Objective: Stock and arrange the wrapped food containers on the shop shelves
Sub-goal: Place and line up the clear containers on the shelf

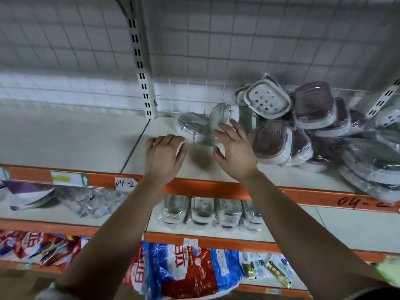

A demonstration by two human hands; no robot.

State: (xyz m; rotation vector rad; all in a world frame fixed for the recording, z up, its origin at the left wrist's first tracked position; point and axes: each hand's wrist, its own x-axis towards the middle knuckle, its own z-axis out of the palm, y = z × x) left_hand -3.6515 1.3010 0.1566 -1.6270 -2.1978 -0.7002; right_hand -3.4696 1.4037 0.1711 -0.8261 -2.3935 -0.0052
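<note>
Clear wrapped plastic containers in a row (pixel 203 210): 4
Grey-tinted wrapped oval containers beside hands (pixel 191 124): 2
White perforated plastic trays (pixel 267 98): 2
Bare hands (pixel 165 152): 2

Shop aisle: tiered shelves (pixel 216 169) showing orange price rails (pixel 205 188), handwritten tags (pixel 126 182), wrapped containers (pixel 303 126), detergent bags (pixel 179 269) lying below.

both bare arms reach forward, side by side. the left hand (pixel 165 155) lies palm down, fingers bent over, tips hidden. the right hand (pixel 234 152) is spread, fingers straight.
</note>
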